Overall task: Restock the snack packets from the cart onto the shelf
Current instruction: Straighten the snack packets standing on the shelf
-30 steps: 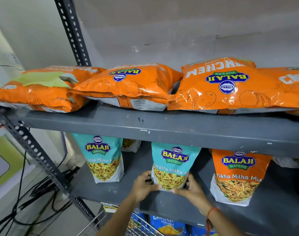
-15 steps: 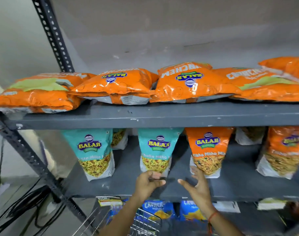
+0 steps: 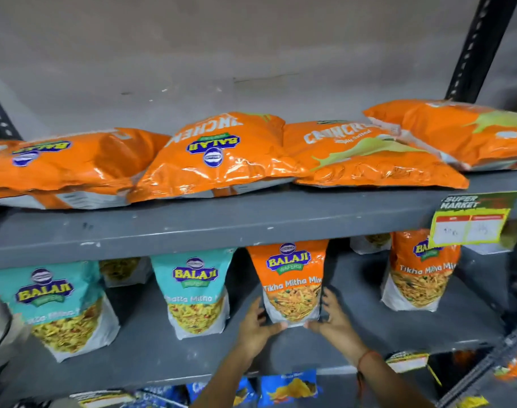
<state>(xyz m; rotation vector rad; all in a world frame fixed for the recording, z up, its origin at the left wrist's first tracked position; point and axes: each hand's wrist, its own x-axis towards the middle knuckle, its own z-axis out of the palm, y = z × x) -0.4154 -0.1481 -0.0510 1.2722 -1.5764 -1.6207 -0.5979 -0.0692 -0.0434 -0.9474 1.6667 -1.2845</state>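
An orange Tikha Mitha Mix packet (image 3: pixel 291 278) stands upright on the grey middle shelf (image 3: pixel 151 351). My left hand (image 3: pixel 257 328) presses its lower left side and my right hand (image 3: pixel 332 315) its lower right side, so both hands hold it at the base. Two teal Khatta Mitha packets (image 3: pixel 196 293) (image 3: pixel 59 307) stand to its left. Another orange Tikha Mitha packet (image 3: pixel 422 275) stands to its right. The cart is not in view.
Large orange Balaji wafer bags (image 3: pixel 219 154) lie flat along the upper shelf (image 3: pixel 192 228). A green and yellow price tag (image 3: pixel 472 222) hangs at that shelf's right front edge. Blue packets (image 3: pixel 289 388) sit on the shelf below. A black perforated upright (image 3: pixel 478 45) rises at the right.
The view has swung right along the shelf. My hands left the teal packet, moved right, and now clasp the orange Tikha Mitha Mix packet.
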